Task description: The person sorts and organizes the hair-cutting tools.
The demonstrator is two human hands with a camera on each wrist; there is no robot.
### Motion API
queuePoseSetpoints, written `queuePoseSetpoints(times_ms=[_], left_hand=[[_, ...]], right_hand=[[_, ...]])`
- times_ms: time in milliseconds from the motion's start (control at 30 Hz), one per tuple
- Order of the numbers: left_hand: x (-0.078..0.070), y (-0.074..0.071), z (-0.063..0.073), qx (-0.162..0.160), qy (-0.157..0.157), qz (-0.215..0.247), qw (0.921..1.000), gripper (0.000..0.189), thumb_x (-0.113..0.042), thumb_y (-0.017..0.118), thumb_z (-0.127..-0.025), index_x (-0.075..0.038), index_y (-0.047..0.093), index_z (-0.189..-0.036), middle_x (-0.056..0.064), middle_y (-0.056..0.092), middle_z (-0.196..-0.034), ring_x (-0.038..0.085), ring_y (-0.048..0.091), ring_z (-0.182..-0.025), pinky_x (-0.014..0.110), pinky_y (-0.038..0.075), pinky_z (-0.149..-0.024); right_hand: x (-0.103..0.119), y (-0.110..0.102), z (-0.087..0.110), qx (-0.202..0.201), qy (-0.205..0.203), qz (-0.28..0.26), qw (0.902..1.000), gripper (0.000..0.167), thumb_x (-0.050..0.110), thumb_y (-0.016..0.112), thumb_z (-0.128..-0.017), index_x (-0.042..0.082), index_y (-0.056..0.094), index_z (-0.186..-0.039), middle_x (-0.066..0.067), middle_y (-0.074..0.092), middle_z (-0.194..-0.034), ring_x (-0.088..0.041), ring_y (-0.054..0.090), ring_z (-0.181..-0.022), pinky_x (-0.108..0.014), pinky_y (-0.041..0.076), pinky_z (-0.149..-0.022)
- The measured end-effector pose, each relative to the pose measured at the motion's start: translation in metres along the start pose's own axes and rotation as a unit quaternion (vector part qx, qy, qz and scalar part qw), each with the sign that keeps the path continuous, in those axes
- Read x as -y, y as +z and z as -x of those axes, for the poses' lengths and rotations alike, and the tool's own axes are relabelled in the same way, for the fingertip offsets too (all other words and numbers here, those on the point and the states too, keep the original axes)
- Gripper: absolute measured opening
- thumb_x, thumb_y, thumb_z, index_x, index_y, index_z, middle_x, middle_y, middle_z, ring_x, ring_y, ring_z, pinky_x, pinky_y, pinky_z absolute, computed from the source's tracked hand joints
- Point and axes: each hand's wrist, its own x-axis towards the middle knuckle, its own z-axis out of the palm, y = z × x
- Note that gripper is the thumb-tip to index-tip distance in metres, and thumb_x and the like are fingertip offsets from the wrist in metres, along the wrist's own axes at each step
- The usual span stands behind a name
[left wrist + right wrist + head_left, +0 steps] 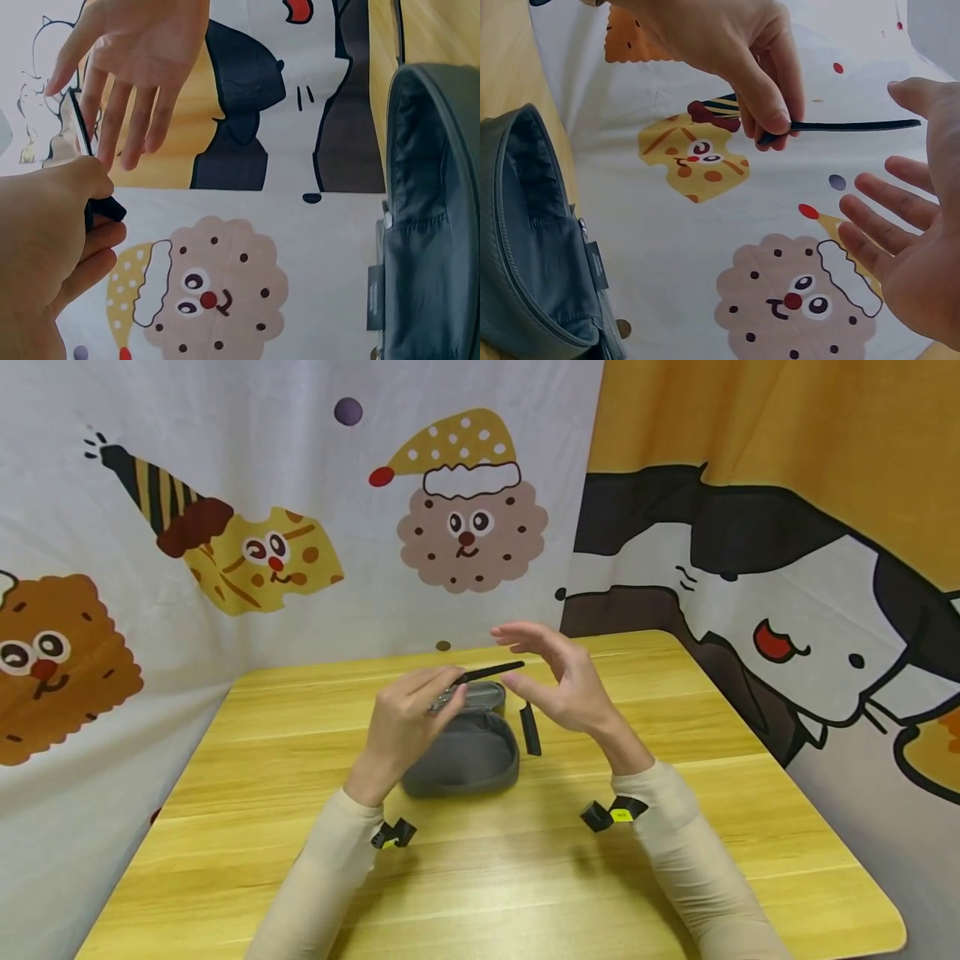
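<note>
In the head view my left hand (408, 722) pinches a slim black stick-like item (491, 672) between thumb and fingers, above the grey zip case. A wider black end (109, 209) shows by the fingers in the left wrist view; its exact kind I cannot tell. The free end points toward my right hand (558, 681), whose fingers are spread and relaxed. The right thumb is close to that end, as the right wrist view shows. The grey case (461, 781) lies unzipped on the table with its lid folded back.
A flat black strip-like piece (530, 731) lies on the wooden table (262, 827) just right of the case. Behind the table hangs a cartoon-printed curtain (300, 443). Small black cameras are worn on both wrists, over cream sleeves (322, 868).
</note>
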Motion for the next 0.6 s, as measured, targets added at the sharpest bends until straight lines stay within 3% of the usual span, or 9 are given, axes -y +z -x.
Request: queuePoseSetpoints(times_ms=[333,600], left_hand=[[0.006,-0.010,-0.001,0.003,0.071,-0.113,0.9911,0.022,-0.003,0.087,-0.097,0.001,0.086,-0.118,0.015,0.088,-0.109,0.032,0.086,-0.097,0.045,0.073,-0.091],[0.009,-0.013,0.001,0.013,0.094,-0.133,0.9865,0.019,-0.005,0.080,-0.104,0.000,0.083,-0.122,0.012,0.086,-0.113,0.028,0.085,-0.103,0.041,0.072,-0.095]], right_hand=[[0.001,-0.006,0.000,0.016,0.005,0.107,0.9941,0.063,0.013,0.086,-0.096,0.009,0.066,-0.155,-0.009,0.073,-0.154,-0.032,0.068,-0.142,-0.046,0.056,-0.122],[0.003,-0.008,0.002,0.040,-0.007,0.175,0.9837,0.058,0.010,0.090,-0.095,0.010,0.072,-0.149,-0.013,0.076,-0.149,-0.033,0.070,-0.143,-0.056,0.058,-0.121]])
